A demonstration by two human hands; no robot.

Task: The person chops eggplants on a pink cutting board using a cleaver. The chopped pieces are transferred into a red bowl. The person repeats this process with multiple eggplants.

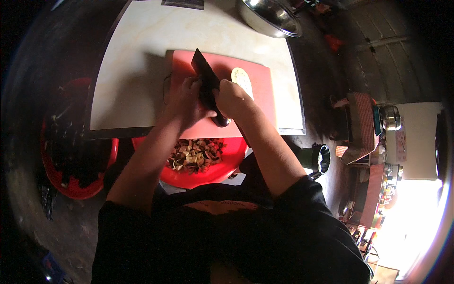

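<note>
On a pink cutting board (260, 106), my right hand (232, 99) grips a cleaver with a wide dark blade (209, 76); part of its handle shows below my wrist. Across the blade, my left hand (186, 99) is curled over a dark purple piece, apparently eggplant (221, 121), whose rounded end shows by the thumb; the rest is hidden. A cut eggplant half (242, 78) lies beyond my right hand, pale face up. Below the board's near edge is a red plastic basin (230, 163) with chopped, pale-fleshed pieces (193, 158).
The board rests on a light table (124, 78) with a dark rim. A steel bowl (271, 21) stands at its far right. Another red basin (110, 152) with dark contents is on the floor at left. A lined bin (312, 158) stands at right, before cloth-covered shelves (365, 124).
</note>
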